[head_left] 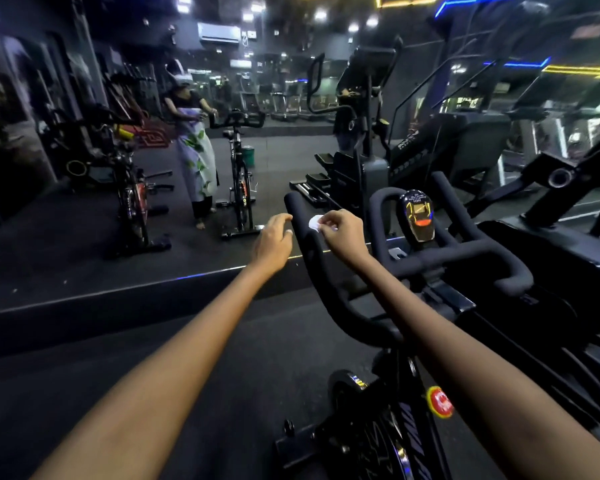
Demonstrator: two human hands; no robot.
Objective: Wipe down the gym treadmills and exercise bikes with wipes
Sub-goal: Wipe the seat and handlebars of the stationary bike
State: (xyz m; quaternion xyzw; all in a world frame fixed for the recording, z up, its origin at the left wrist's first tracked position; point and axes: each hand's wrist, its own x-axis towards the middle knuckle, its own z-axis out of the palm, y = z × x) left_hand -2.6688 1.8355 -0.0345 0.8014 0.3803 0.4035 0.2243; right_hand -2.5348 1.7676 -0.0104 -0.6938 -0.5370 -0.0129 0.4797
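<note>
Both arms outstretched, left grip (273,237) loosely curled and holding nothing, right grip (340,232) pinched, knuckles up.

The handlebar (321,271) looks matt black, like foam padding. On it lies a white, paper-like wipe (315,223). Right of the handlebar, the console (417,216) shines glossy.

one view only, from the person's head, facing forward and down along both outstretched forearms. it sits close over the exercise bike (388,306), whose handlebar (312,251) lies right at the fingers of the left hand (274,237) and right hand (340,233). beyond the fingers a wall mirror (153,133) faces the camera; the wide lens bends the edges.
</note>
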